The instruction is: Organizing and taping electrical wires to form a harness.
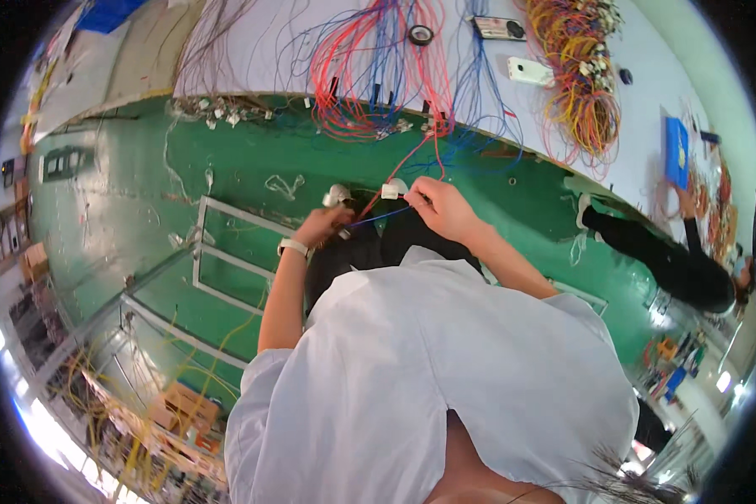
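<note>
In front of my lap both hands are closed on thin wires. My left hand (pixel 323 225) grips the lower end of a red wire and a blue wire (pixel 386 216). My right hand (pixel 443 208) pinches the wires higher up, fingertips together. Close to its fingertips is a small white piece (pixel 390 191), perhaps a connector or tag; I cannot tell which. Red wire (pixel 412 154) runs up from the hands toward the table's edge, where red wires (pixel 344 122) hang in loops. Blue wires (pixel 470 80) lie beside them.
The white table (pixel 265 50) holds a black tape roll (pixel 421 34), a white device (pixel 529 71) and a yellow-orange wire bundle (pixel 584 105). A metal frame (pixel 239 214) stands at left on the green floor. At right another person (pixel 680 265) reaches toward a blue box (pixel 676 151).
</note>
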{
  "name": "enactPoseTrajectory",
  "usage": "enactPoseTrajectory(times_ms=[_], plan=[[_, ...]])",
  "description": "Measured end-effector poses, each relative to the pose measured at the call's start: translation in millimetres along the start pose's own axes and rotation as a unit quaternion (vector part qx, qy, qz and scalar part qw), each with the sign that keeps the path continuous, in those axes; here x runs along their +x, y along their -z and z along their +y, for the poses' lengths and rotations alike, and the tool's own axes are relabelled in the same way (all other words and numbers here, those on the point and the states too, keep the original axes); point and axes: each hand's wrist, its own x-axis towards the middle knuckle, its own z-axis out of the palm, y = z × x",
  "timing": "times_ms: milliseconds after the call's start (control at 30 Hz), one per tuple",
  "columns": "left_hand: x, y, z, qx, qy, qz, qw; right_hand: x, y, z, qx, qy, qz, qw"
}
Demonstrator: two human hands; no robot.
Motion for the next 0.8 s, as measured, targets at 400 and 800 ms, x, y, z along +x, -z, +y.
enactPoseTrajectory(times_ms=[400, 800], plan=[[-62, 94, 2, 0.111, -0.118, -0.117, 0.98, -13, -21, -2, -0.227, -0.091, 0.084, 0.966], [-163, 93, 102, 0.003, -0.275, 0.117, 0.954, 79, -159, -133, -0.122, 0.031, -0.058, 0.99]])
